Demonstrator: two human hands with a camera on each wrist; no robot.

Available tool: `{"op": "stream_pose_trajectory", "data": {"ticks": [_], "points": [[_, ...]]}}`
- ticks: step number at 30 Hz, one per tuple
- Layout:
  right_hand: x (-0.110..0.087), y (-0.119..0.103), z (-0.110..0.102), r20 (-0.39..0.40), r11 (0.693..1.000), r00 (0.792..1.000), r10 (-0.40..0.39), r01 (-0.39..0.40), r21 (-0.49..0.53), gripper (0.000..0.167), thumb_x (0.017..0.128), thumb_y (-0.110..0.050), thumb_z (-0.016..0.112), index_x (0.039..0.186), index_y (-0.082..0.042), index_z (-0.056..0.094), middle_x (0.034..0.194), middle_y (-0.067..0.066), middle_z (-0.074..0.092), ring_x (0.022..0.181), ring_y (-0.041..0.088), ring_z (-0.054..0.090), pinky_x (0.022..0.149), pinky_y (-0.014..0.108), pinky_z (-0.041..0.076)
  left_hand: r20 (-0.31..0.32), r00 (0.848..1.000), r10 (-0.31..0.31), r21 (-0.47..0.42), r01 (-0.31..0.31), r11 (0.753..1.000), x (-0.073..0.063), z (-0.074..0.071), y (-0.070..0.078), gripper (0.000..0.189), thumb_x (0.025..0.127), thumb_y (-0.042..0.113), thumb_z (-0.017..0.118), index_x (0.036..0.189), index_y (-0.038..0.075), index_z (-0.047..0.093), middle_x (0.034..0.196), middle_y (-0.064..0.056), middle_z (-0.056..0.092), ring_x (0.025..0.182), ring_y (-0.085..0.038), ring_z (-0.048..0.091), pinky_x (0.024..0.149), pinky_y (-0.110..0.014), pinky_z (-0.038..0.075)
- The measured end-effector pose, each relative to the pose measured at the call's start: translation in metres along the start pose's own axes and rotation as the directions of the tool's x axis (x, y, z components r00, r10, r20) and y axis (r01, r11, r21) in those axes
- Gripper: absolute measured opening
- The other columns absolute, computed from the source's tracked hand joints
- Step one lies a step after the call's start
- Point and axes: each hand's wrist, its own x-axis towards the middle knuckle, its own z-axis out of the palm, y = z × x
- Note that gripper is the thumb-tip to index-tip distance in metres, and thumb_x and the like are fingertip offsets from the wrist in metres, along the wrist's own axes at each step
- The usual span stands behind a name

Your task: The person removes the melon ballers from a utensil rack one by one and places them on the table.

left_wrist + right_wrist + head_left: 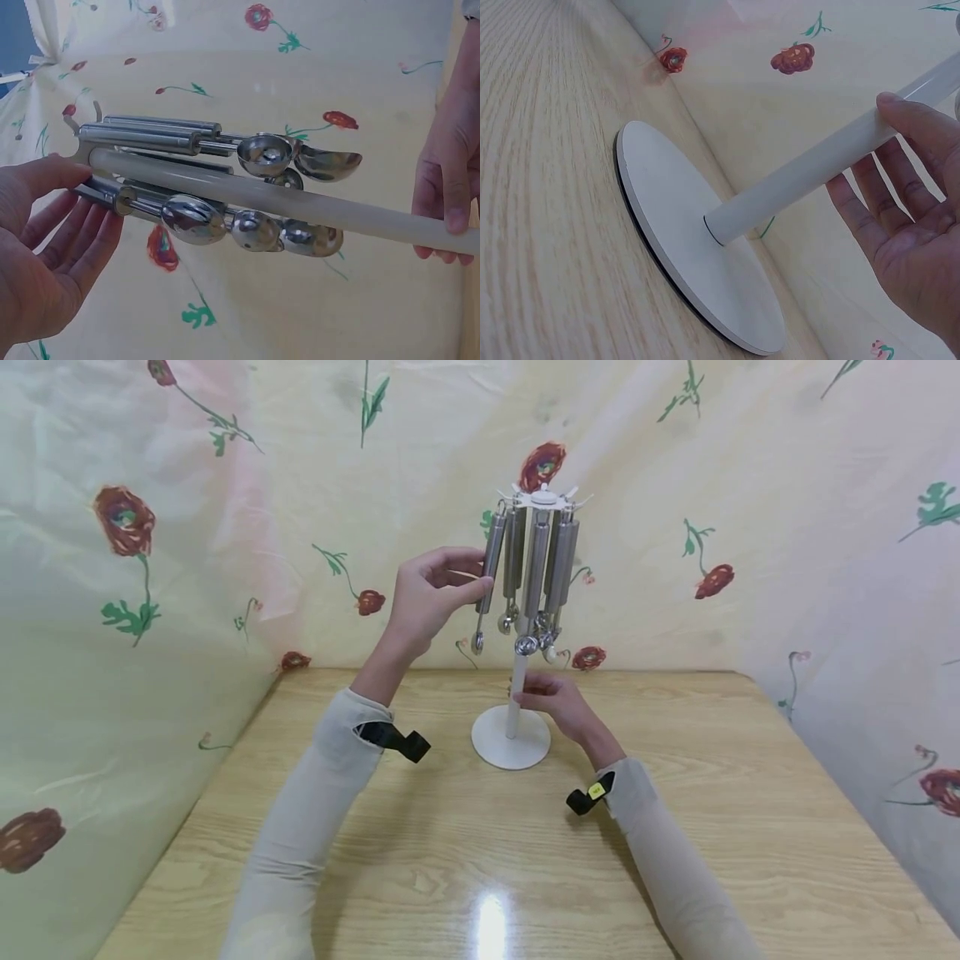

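A white stand (pixel 517 693) with a round base and a hooked top stands upright on the table. Several steel-handled kitchen utensils (pixel 537 560) hang around its pole, some with bowl-shaped heads. At the left side of the rack, my left hand (pixel 435 593) pinches the handle of a metal scoop (pixel 491 556) with a small rounded head; it hangs slightly tilted, its top at a hook. My right hand (pixel 558 702) holds the white pole (pixel 802 176) low down, above the base (pixel 690 232), thumb on one side and fingers on the other.
The wooden table (pixel 420 860) carries the stand near its back edge. Behind and beside it hangs a flowered curtain (pixel 420 460). Black straps (pixel 393 741) are around both wrists.
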Motion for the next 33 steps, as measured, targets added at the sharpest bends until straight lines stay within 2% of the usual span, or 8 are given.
{"op": "stream_pose_trajectory", "data": {"ticks": [4,9,15,21,26,28,33], "points": [[-0.001,-0.001,0.0,0.007,1.0,1.0,-0.004,0.004,-0.004,0.042,0.095,-0.006,0.07,0.132,0.01,0.058,0.112,-0.001,0.073,0.104,0.013,0.069,0.094,0.027,0.058,0.003,1.0,0.0,-0.006,0.0,1.0,0.0,0.001,0.0,0.032,0.088,0.007,0.079,0.119,0.002,0.072,0.104,-0.011,0.074,0.091,-0.026,0.071,0.078,-0.029,0.064],[0.0,-0.001,-0.001,0.011,1.0,1.0,-0.002,0.003,-0.024,0.041,0.095,-0.008,0.071,0.132,0.008,0.06,0.111,-0.003,0.074,0.104,0.012,0.069,0.093,0.026,0.058,0.002,1.0,-0.029,-0.01,0.029,1.0,-0.003,0.0,0.0,0.033,0.088,0.005,0.079,0.12,0.001,0.071,0.107,-0.013,0.073,0.09,-0.021,0.071,0.08,-0.03,0.064],[0.002,0.0,0.0,0.011,1.0,1.0,-0.005,0.005,0.007,0.044,0.095,-0.005,0.07,0.132,0.012,0.057,0.117,0.009,0.072,0.106,0.015,0.069,0.094,0.028,0.059,-0.013,0.996,-0.083,-0.013,0.083,0.997,-0.006,-0.009,-0.009,0.033,0.089,0.004,0.078,0.121,0.002,0.07,0.107,-0.012,0.072,0.091,-0.02,0.071,0.082,-0.032,0.065],[0.002,0.0,-0.001,0.013,1.0,1.0,-0.008,0.008,0.001,0.044,0.095,-0.003,0.069,0.133,0.015,0.054,0.112,0.001,0.073,0.105,0.014,0.068,0.094,0.028,0.059,-0.031,0.984,-0.173,-0.003,0.173,0.985,-0.011,-0.026,-0.033,0.035,0.091,0.005,0.075,0.125,0.003,0.069,0.102,-0.005,0.07,0.091,-0.015,0.071,0.082,-0.03,0.065],[0.003,0.0,-0.002,0.014,1.0,1.0,-0.01,0.01,-0.009,0.04,0.095,-0.005,0.07,0.131,0.01,0.06,0.125,0.026,0.066,0.105,0.015,0.068,0.094,0.028,0.059,-0.023,0.964,-0.264,0.003,0.264,0.964,-0.022,-0.041,-0.057,0.038,0.091,0.005,0.075,0.127,0.001,0.067,0.1,-0.002,0.068,0.089,-0.012,0.071,0.082,-0.028,0.064],[0.003,0.0,-0.002,0.011,1.0,1.0,-0.007,0.007,-0.003,0.036,0.095,-0.005,0.07,0.129,0.006,0.063,0.129,0.031,0.063,0.105,0.016,0.068,0.094,0.029,0.059,-0.014,0.955,-0.297,0.008,0.297,0.955,-0.027,-0.047,-0.068,0.04,0.091,0.006,0.076,0.129,0.0,0.066,0.101,-0.001,0.067,0.089,-0.012,0.07,0.083,-0.028,0.064],[0.002,0.001,-0.002,0.003,1.0,1.0,0.005,-0.005,-0.01,0.038,0.095,-0.006,0.071,0.13,0.006,0.062,0.123,0.019,0.069,0.105,0.016,0.068,0.094,0.029,0.059,-0.011,0.935,-0.355,0.009,0.355,0.935,-0.04,-0.056,-0.095,0.042,0.091,0.005,0.076,0.131,-0.001,0.064,0.101,0.0,0.066,0.088,-0.011,0.069,0.085,-0.029,0.064]]}}
